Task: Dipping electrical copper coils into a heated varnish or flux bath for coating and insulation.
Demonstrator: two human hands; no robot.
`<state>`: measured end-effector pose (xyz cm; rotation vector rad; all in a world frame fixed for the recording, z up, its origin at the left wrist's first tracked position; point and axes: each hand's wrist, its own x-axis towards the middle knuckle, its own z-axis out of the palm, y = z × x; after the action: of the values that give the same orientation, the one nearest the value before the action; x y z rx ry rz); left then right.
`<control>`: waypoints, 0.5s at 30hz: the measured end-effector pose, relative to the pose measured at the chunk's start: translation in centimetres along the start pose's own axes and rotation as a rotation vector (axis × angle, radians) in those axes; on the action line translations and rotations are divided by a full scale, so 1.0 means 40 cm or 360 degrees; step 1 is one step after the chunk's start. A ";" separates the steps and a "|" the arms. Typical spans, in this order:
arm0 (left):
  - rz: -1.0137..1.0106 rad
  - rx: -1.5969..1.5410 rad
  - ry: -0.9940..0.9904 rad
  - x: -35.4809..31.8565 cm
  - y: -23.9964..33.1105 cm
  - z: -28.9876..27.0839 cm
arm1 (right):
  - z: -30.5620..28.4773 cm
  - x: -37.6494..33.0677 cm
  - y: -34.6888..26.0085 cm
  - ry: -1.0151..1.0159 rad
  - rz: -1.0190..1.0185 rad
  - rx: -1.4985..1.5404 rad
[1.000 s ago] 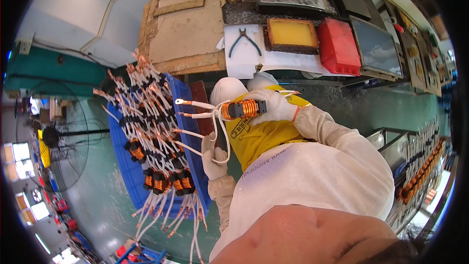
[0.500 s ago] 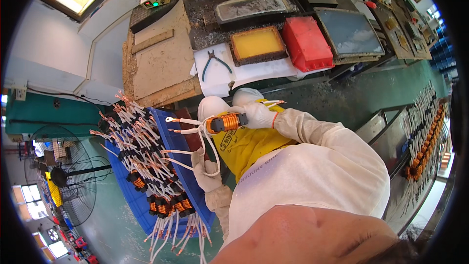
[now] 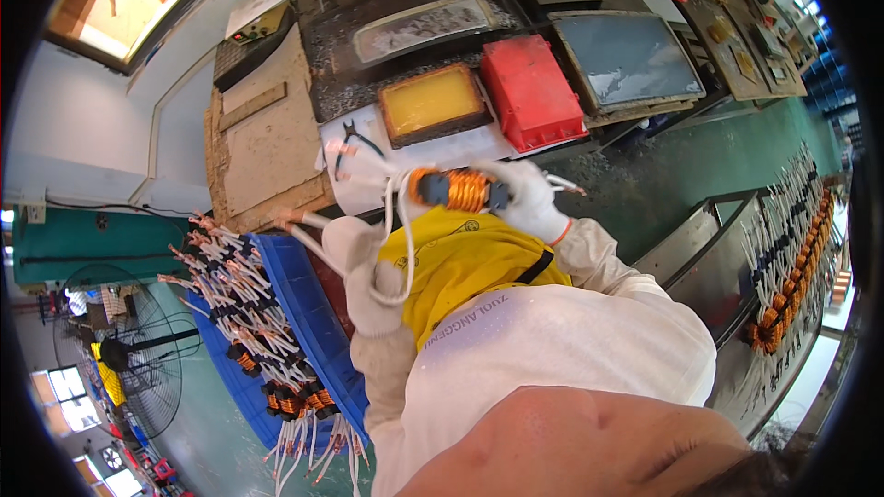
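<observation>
A copper-wound coil (image 3: 465,190) with black end pieces is held level in front of my body, above the yellow apron (image 3: 451,253). My right hand (image 3: 534,204), in a white glove, grips its right black end. White-sleeved leads (image 3: 402,212) run from the coil's left end, some of them blurred toward the bench edge. My gloved left hand (image 3: 366,281) is closed on the leads below and left of the coil; one loops down past its fingers. More leads with bare copper tips stick out beyond my right hand.
A blue bin (image 3: 308,322) full of similar coils stands at left, beside a fan (image 3: 115,356). The bench ahead carries pliers (image 3: 354,143), a tray of yellow material (image 3: 431,103), a red container (image 3: 532,92) and a grey-surfaced tray (image 3: 631,60). A rack (image 3: 783,308) of coils stands at right.
Both hands and the coil have risen toward the bench, the coil also shifting right. My left hand has moved away from the bin's edge. The view has turned slightly.
</observation>
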<state>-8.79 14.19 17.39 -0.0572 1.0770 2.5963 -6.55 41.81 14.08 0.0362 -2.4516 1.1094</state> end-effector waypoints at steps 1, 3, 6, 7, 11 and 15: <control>-0.0046 0.0168 -0.0091 0.040 -0.021 0.011 | -0.041 0.009 0.007 0.0024 0.0054 -0.0071; -0.0212 0.0306 -0.0153 0.125 -0.068 0.057 | -0.112 0.011 0.043 0.0149 0.0170 -0.0290; -0.0440 0.0099 -0.0181 0.229 -0.155 0.153 | -0.171 0.013 0.155 0.0363 0.0191 -0.0468; -0.0443 0.0091 -0.0196 0.265 -0.193 0.163 | -0.187 0.011 0.178 0.0417 0.0236 -0.0564; -0.0600 0.0073 -0.0454 0.358 -0.279 0.196 | -0.230 0.021 0.251 0.0492 0.0323 -0.0684; -0.0598 0.0012 -0.0451 0.388 -0.306 0.238 | -0.252 0.043 0.278 0.0356 0.0525 -0.0726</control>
<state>-18.76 33.29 13.33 0.0989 0.8773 2.1851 -6.48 56.84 12.73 -0.6165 -2.4940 0.6043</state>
